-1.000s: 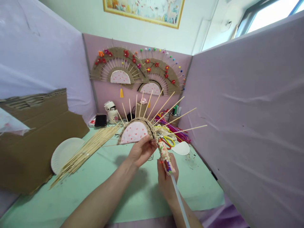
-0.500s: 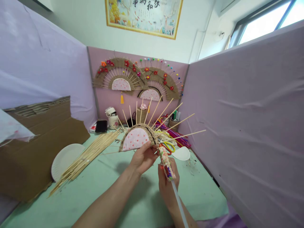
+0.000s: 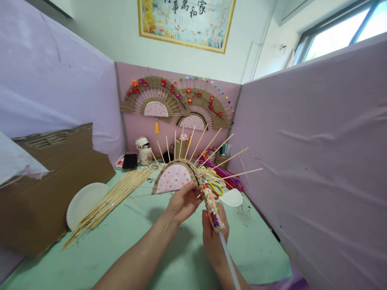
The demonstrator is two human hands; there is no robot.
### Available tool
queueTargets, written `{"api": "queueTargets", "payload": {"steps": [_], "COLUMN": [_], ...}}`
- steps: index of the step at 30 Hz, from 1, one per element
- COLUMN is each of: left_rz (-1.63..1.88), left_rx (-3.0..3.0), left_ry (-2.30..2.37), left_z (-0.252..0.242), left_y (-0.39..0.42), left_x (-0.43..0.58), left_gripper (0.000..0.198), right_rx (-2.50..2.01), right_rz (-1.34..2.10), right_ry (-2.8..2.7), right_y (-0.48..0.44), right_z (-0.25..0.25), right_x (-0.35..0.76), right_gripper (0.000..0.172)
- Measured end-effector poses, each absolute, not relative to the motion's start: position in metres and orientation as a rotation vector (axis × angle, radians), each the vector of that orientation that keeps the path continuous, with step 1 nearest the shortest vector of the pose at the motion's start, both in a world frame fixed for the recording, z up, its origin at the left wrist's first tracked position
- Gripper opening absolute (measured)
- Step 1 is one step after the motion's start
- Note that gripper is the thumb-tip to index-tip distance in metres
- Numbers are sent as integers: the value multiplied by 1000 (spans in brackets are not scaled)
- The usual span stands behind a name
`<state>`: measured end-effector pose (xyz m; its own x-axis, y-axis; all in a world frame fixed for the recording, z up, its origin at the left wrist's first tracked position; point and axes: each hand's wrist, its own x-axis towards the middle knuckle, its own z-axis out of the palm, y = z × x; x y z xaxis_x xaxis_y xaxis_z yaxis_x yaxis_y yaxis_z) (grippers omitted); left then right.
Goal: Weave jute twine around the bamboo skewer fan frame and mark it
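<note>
My left hand [image 3: 183,200] grips the lower edge of a half-made fan [image 3: 175,177], a pink spotted half-disc rimmed with twine. Several bamboo skewers [image 3: 225,160] stick out of it in a spread. My right hand [image 3: 214,235] is closed around a patterned glue gun [image 3: 212,208], held upright. The gun's nozzle touches the fan's right corner. A white glue stick [image 3: 228,259] juts from the back of the gun toward me.
A loose pile of bamboo skewers [image 3: 111,197] and a white paper plate [image 3: 84,198] lie left on the green table [image 3: 157,249]. Cardboard [image 3: 45,193] leans at far left. Scissors [image 3: 215,187], a paper half-disc [image 3: 232,198] and pipe cleaners [image 3: 225,169] lie right. Finished fans [image 3: 177,100] hang behind.
The view has tilted up a little, so everything sits slightly lower. Both hands keep the same hold on the fan and the glue gun.
</note>
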<state>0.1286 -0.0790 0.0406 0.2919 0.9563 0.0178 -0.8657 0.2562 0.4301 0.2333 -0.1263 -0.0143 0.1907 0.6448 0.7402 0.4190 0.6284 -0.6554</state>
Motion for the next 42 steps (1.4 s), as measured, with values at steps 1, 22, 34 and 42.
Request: {"api": "queueTargets", "payload": {"steps": [1, 22, 34, 42], "left_rz": [1256, 1244, 1228, 1230], "left_rx": [397, 415, 363, 322], "left_ry": [265, 251, 214, 182], "left_z": [40, 35, 33, 34], "left_y": [-79, -76, -76, -78], "left_x": [129, 128, 126, 122], "left_gripper": [11, 12, 10, 12], "right_rx": [-963, -984, -977, -1019], "right_rz": [195, 184, 188, 152], "right_ry": [-1433, -1411, -1397, -1366], "right_y": [-126, -124, -123, -110], "right_z": [-14, -19, -19, -30], "right_x": [233, 234, 234, 246], "right_gripper": [8, 10, 9, 16]}}
